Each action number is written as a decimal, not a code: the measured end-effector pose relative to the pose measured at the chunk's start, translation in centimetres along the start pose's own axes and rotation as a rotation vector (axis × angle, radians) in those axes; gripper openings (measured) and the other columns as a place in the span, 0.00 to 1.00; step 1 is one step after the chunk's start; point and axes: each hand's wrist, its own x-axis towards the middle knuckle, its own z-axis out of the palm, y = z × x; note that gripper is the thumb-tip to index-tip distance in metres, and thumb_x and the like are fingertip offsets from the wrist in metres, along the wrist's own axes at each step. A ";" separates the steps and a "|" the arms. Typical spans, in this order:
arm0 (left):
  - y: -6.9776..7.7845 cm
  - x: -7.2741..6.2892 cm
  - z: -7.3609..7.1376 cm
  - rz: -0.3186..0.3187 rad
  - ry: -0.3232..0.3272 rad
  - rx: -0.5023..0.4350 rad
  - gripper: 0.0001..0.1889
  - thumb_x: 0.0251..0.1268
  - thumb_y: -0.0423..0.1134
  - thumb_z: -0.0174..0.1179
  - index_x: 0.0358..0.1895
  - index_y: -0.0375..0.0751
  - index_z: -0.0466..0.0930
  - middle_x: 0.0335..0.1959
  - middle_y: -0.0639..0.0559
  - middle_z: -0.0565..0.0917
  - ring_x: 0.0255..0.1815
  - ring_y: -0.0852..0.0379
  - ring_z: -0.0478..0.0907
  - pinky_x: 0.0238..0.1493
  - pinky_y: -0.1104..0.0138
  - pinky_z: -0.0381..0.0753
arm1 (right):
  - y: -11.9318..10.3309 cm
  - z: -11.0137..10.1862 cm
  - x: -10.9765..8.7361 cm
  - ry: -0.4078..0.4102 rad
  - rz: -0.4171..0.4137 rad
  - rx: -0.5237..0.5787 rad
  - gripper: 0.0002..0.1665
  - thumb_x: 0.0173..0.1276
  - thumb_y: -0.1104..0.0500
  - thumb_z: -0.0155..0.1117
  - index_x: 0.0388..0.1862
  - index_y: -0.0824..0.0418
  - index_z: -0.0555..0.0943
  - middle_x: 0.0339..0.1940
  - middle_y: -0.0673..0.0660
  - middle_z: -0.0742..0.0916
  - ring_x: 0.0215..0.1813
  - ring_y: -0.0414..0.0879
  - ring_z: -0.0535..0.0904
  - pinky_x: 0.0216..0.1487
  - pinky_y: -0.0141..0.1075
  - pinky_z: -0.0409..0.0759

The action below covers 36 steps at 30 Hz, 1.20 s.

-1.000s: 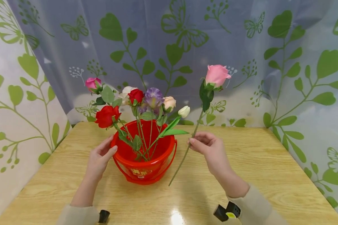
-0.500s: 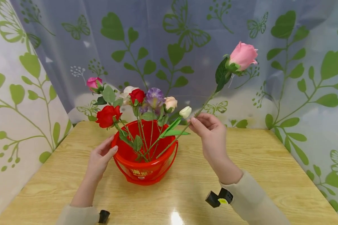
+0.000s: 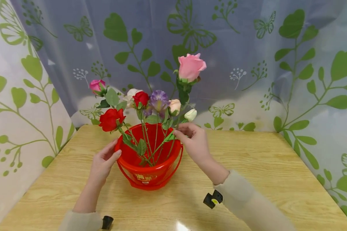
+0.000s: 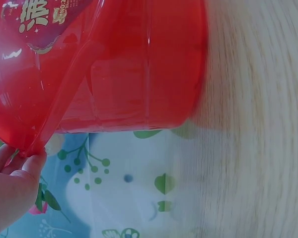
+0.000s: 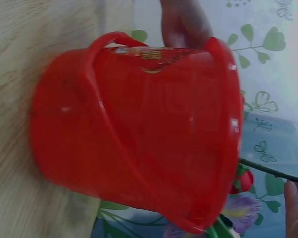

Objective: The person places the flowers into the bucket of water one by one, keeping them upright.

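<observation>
A red plastic bucket [image 3: 162, 175] stands upright on the wooden table, its handle hanging down. At its left side my left hand [image 3: 102, 165] grips the rim between thumb and fingers, also visible in the left wrist view [image 4: 12, 188]. My right hand [image 3: 195, 142] pinches the green stem of a pink rose [image 3: 191, 68] above the right rim. The rose's bloom rises over the other flowers, and its lower stem reaches into the bucket. Inside lean a red rose [image 3: 112, 120], a purple iris [image 3: 159, 100], a peach rose [image 3: 174, 106] and a white tulip [image 3: 190, 115], among others.
The light wood table [image 3: 248, 166] runs back to a patterned curtain [image 3: 237, 38] with green leaves and butterflies. A magenta rose [image 3: 97, 86] juts out beyond the bucket's left side. The bucket's handle [image 3: 180, 160] sits at its right edge.
My right hand lifted the pink rose up and right, then moved it left over the bucket, bringing its stem end inside and its bloom more upright. My left hand stayed on the rim.
</observation>
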 end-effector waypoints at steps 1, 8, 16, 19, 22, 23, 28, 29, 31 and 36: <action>0.0 0.0 0.0 -0.001 0.001 -0.002 0.26 0.61 0.31 0.54 0.61 0.25 0.60 0.62 0.34 0.61 0.53 0.67 0.67 0.48 0.79 0.70 | 0.2 0.2 0.0 -0.016 0.000 -0.027 0.07 0.55 0.67 0.64 0.34 0.69 0.80 0.30 0.58 0.83 0.32 0.45 0.79 0.33 0.36 0.80; -0.1 -0.2 -0.1 -0.004 0.013 -0.008 0.26 0.61 0.31 0.54 0.61 0.25 0.60 0.61 0.32 0.61 0.51 0.70 0.68 0.48 0.79 0.70 | 1.8 1.6 -0.1 -0.137 -0.071 -0.178 0.07 0.54 0.69 0.64 0.34 0.69 0.80 0.29 0.57 0.84 0.32 0.46 0.80 0.35 0.33 0.79; -0.4 -0.3 -0.1 -0.006 0.017 0.033 0.25 0.60 0.32 0.55 0.60 0.26 0.61 0.61 0.34 0.62 0.50 0.71 0.68 0.47 0.79 0.70 | 2.5 2.7 -0.9 -0.224 -0.037 -0.325 0.04 0.55 0.66 0.64 0.31 0.63 0.80 0.28 0.52 0.84 0.28 0.41 0.78 0.29 0.29 0.77; -0.4 -0.3 -0.1 -0.005 0.019 0.030 0.25 0.60 0.31 0.55 0.60 0.26 0.61 0.61 0.34 0.63 0.50 0.71 0.69 0.47 0.79 0.70 | 2.7 3.0 -0.9 -0.270 -0.034 -0.370 0.04 0.56 0.65 0.63 0.31 0.63 0.80 0.28 0.52 0.84 0.28 0.41 0.78 0.30 0.28 0.77; -0.4 -0.3 -0.1 -0.004 0.023 0.027 0.25 0.60 0.31 0.54 0.60 0.25 0.61 0.61 0.33 0.62 0.50 0.71 0.69 0.47 0.79 0.70 | 2.6 3.3 -0.8 -0.311 -0.046 -0.395 0.03 0.56 0.65 0.63 0.31 0.63 0.80 0.28 0.52 0.84 0.30 0.41 0.79 0.32 0.27 0.77; -0.3 -0.3 -0.1 -0.003 0.024 0.024 0.25 0.60 0.31 0.54 0.60 0.25 0.61 0.61 0.33 0.62 0.50 0.71 0.69 0.47 0.79 0.70 | 2.6 3.4 -0.8 -0.319 -0.047 -0.404 0.03 0.56 0.65 0.62 0.31 0.63 0.80 0.29 0.52 0.84 0.30 0.41 0.79 0.32 0.27 0.77; -0.1 -0.2 -0.2 0.004 0.018 0.026 0.25 0.61 0.31 0.54 0.60 0.26 0.61 0.61 0.35 0.63 0.50 0.70 0.68 0.47 0.79 0.70 | 2.3 4.0 -0.6 -0.340 -0.041 -0.440 0.02 0.57 0.65 0.62 0.31 0.61 0.80 0.28 0.51 0.84 0.30 0.41 0.78 0.31 0.27 0.77; -0.1 -0.2 -0.2 0.005 0.015 0.028 0.25 0.61 0.31 0.54 0.60 0.26 0.62 0.61 0.35 0.63 0.51 0.70 0.68 0.47 0.79 0.70 | 2.3 4.0 -0.6 -0.342 -0.038 -0.443 0.02 0.57 0.65 0.62 0.31 0.62 0.80 0.28 0.51 0.83 0.30 0.41 0.78 0.31 0.27 0.77; 0.0 -0.2 -0.2 0.006 0.008 0.036 0.25 0.61 0.32 0.54 0.61 0.27 0.61 0.61 0.36 0.63 0.51 0.69 0.68 0.47 0.79 0.70 | 2.4 4.1 -0.6 -0.344 -0.038 -0.447 0.03 0.57 0.65 0.62 0.31 0.62 0.79 0.29 0.52 0.84 0.30 0.41 0.78 0.32 0.27 0.77; 0.1 -0.1 -0.1 0.002 0.006 0.039 0.25 0.61 0.32 0.54 0.61 0.27 0.61 0.62 0.36 0.62 0.52 0.68 0.67 0.48 0.79 0.69 | 2.5 4.3 -0.5 -0.342 -0.030 -0.453 0.03 0.57 0.65 0.62 0.32 0.62 0.79 0.29 0.52 0.83 0.31 0.41 0.79 0.32 0.27 0.77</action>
